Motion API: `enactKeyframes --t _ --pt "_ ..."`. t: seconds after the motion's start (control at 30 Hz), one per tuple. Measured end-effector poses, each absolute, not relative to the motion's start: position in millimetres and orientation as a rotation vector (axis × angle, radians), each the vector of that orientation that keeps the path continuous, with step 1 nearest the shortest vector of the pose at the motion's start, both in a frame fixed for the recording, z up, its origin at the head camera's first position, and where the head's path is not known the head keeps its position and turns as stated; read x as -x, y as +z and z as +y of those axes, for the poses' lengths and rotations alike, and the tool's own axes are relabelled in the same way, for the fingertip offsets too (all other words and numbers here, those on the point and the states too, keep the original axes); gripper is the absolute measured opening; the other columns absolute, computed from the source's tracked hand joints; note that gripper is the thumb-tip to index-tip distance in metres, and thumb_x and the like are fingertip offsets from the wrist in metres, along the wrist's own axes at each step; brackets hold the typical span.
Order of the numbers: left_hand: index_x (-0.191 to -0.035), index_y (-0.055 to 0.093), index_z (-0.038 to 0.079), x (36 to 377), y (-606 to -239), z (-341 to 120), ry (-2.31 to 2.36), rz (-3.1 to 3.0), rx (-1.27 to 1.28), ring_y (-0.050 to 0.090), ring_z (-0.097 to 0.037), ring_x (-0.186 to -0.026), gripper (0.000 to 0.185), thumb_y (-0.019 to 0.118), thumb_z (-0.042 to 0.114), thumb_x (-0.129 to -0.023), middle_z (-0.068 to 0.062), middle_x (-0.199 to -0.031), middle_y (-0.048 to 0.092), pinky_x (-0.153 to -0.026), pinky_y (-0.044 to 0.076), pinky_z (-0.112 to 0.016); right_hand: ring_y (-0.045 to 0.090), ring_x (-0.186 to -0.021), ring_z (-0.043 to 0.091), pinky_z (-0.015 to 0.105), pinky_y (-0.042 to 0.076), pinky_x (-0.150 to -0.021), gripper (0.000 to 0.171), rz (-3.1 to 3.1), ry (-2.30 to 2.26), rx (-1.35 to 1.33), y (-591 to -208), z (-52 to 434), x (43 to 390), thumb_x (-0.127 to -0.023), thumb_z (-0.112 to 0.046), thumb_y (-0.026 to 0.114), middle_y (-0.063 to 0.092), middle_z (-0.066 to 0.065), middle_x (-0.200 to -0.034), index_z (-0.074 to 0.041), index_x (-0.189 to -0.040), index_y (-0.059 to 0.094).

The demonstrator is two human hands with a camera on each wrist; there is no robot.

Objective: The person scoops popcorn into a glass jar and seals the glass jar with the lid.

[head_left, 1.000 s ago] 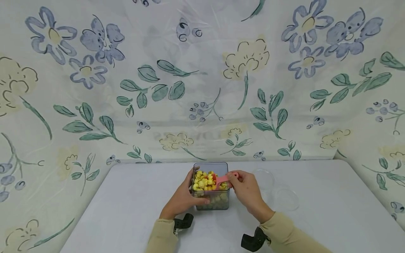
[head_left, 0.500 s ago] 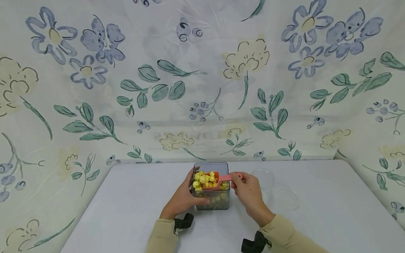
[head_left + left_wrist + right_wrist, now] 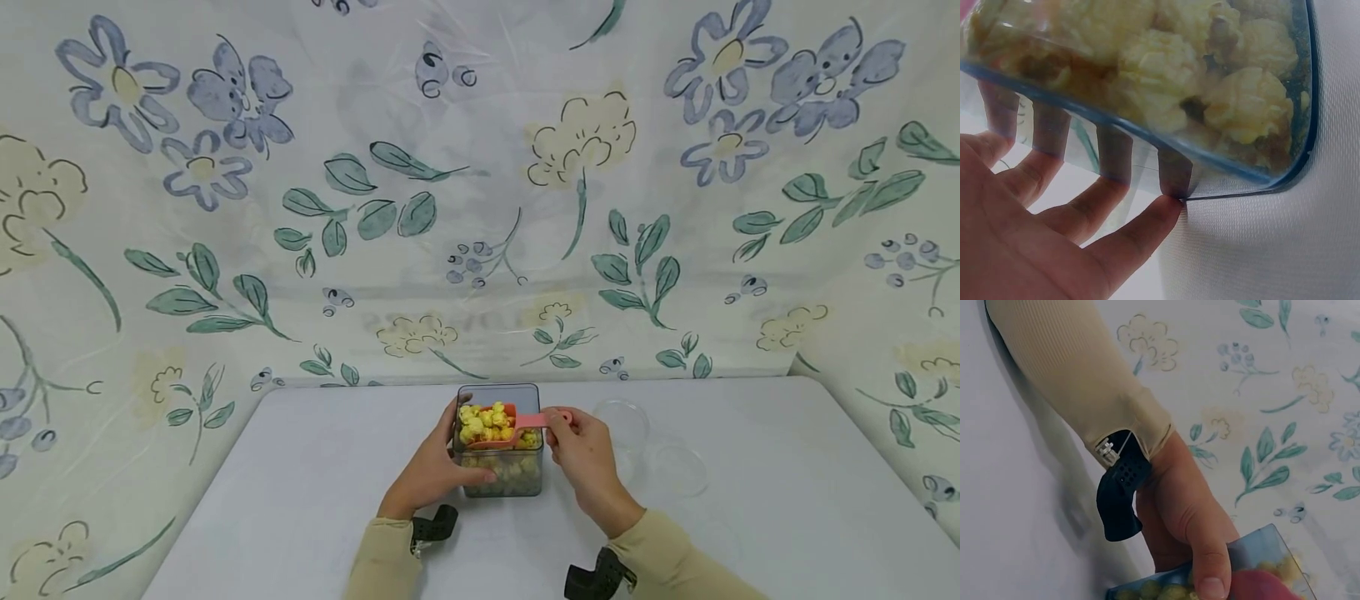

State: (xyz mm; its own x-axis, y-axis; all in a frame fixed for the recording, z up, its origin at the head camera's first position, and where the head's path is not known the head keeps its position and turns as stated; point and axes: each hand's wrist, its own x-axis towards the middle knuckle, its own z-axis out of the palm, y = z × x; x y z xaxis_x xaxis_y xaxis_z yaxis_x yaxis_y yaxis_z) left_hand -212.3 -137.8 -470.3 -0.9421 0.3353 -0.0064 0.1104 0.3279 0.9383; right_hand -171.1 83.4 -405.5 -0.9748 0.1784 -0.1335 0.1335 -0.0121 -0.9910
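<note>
A clear grey-tinted square container [image 3: 498, 394], well filled with yellow popcorn [image 3: 1247, 103], stands on the table in the head view. My left hand [image 3: 427, 473] grips it, thumb across the front and fingers along the left side; in the left wrist view those fingers [image 3: 1138, 240] press against the clear wall. With thumb and fingers, my right hand [image 3: 588, 457] pinches the handle of a pink-red scoop [image 3: 531, 422]. Heaped with popcorn, the scoop's bowl lies within the container's opening. Only part of the scoop [image 3: 1263, 584] shows in the right wrist view.
Clear round plastic pieces lie on the white table [image 3: 300, 500] to the right of the container, one of them a thin disc [image 3: 678, 471]. Behind the table hangs a flower-patterned sheet [image 3: 480, 333]. Black wrist mounts [image 3: 435, 523] sit under both forearms.
The scoop's bowl, mostly sunk in the popcorn a second ago, has come up and levelled with a heap in it. My left hand stays on the container.
</note>
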Motion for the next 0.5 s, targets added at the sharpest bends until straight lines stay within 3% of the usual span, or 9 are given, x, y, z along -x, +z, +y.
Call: enactKeyframes --t 0.5 --pt "-0.163 0.01 0.023 210.4 -468.5 -137.3 1.645 2.403 -0.408 0.035 -0.035 -0.144 0.125 0.094 0.032 -0.071 -0.01 -0.162 0.028 -0.109 0.037 -0.058 0.045 -0.066 0.013 0.021 0.043 -0.059 0.03 -2.15 2.269 0.436 -406.7 88.9 169.4 -0.107 -0.015 0.05 0.052 0.004 -0.079 0.008 -0.122 0.062"
